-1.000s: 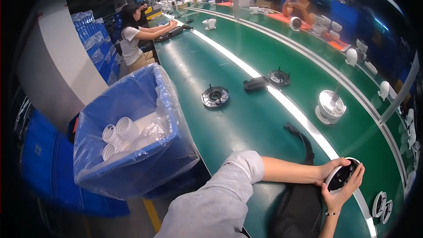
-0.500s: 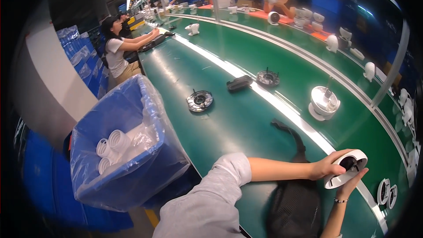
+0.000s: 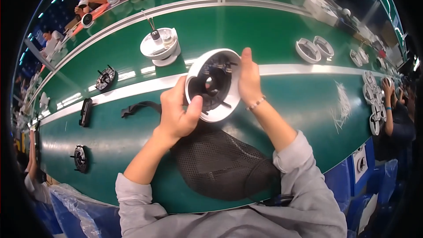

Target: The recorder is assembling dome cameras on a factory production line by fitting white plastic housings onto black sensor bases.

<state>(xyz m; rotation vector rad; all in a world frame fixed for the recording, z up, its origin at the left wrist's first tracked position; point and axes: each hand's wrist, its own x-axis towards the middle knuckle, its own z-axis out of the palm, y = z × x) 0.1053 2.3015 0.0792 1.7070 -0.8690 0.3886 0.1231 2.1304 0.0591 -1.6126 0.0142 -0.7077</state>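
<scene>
Over the black mesh bag (image 3: pixel 220 169), left hand (image 3: pixel 177 112) grips the white round housing (image 3: pixel 218 114), thumb over the rim; right hand (image 3: pixel 250 79) braces its right side. Looks light, stiff, probably slick; hold by outer wall, spare the likely fragile black internals (image 3: pixel 222 87). Versus half a second ago: view swung right, housing now mid-picture, not lower right.

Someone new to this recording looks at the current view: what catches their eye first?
Probably the round white housing, open to show dark parts inside, held at mid-picture between the left hand and right hand. Next comes the black mesh bag on the green table just below, then the white stand-like unit farther back, left of the housing.
</scene>
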